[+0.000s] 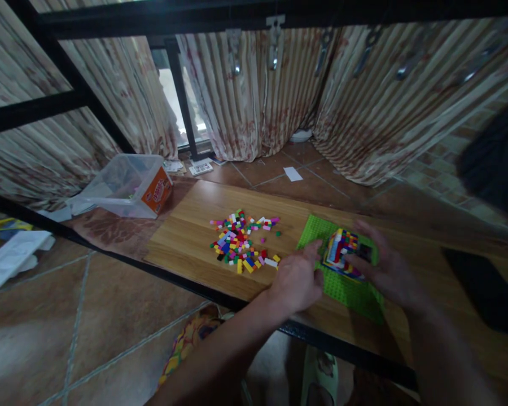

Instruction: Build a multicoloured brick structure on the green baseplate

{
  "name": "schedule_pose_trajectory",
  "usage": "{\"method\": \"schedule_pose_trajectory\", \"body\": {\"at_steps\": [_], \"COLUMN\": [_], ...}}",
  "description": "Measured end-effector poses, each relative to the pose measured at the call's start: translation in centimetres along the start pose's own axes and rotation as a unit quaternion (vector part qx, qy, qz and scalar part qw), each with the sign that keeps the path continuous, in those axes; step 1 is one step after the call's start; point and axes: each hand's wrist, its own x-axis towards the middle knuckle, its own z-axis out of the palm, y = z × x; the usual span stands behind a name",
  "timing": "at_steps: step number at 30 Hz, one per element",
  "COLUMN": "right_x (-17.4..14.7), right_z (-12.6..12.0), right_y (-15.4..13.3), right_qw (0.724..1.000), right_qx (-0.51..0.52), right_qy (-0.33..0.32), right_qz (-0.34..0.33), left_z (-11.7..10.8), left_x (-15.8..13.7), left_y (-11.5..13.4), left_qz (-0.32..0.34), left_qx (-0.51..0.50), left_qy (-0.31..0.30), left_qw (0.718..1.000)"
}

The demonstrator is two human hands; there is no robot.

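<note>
A small structure of multicoloured toy bricks [342,248] stands on a green studded baseplate [355,301]. My right hand [389,273] reaches round its right side, the thumb at the near side and the fingers at the far side. A dark part [365,252] shows between them. At the left edge of the baseplate is my left hand [298,279], its index finger stretched toward the structure and the thumb apart from it. I see nothing between those fingers. Left of this hand, loose bricks [237,239] of many colours lie spread on the wooden tabletop [186,225].
A clear plastic box [131,194] with an orange label stands at the table's left end. On the right lies a flat black object [482,287]. Striped curtains [245,96] hang beyond the table, and a black metal bar [254,20] crosses above. A white card [293,173] lies on the tiled floor.
</note>
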Motion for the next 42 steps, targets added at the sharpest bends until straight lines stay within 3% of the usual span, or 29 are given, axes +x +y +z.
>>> {"method": "schedule_pose_trajectory", "body": {"at_steps": [3, 6, 8, 12, 17, 25, 30, 35, 42], "right_x": [-0.4, -0.8, -1.2, -1.8, -2.0, -0.7, -0.6, -0.8, -1.0], "right_z": [0.2, 2.0, 3.8, 7.4, 9.9, 10.3, 9.2, 9.6, 11.3], "right_y": [-2.6, -5.5, -7.1, -9.0, -9.8, -9.0, -8.4, -8.9, -9.4], "right_qw": [0.991, 0.972, 0.977, 0.995, 0.991, 0.984, 0.981, 0.972, 0.980], "right_qx": [0.077, 0.154, 0.138, 0.051, -0.020, -0.095, -0.094, -0.103, -0.100], "right_qy": [0.106, 0.174, 0.153, -0.006, -0.093, -0.135, -0.165, -0.203, -0.166], "right_qz": [-0.027, -0.035, -0.047, -0.090, -0.094, -0.065, -0.047, -0.056, -0.038], "left_z": [-2.1, -5.0, -6.9, -10.0, -11.4, -12.0, -12.3, -12.3, -11.9], "left_x": [0.7, 1.6, 2.1, 2.2, 1.7, 1.5, 1.4, 1.3, 1.5], "left_y": [-1.1, -2.6, -3.6, -5.0, -5.3, -4.9, -4.9, -4.8, -4.8], "left_qz": [-0.014, -0.028, -0.049, -0.103, -0.121, -0.129, -0.131, -0.141, -0.161], "left_qx": [-0.024, -0.073, -0.145, -0.282, -0.392, -0.444, -0.453, -0.464, -0.464], "left_qy": [0.081, 0.202, 0.267, 0.362, 0.364, 0.367, 0.361, 0.356, 0.335], "left_qw": [0.996, 0.976, 0.952, 0.882, 0.836, 0.807, 0.805, 0.799, 0.804]}}
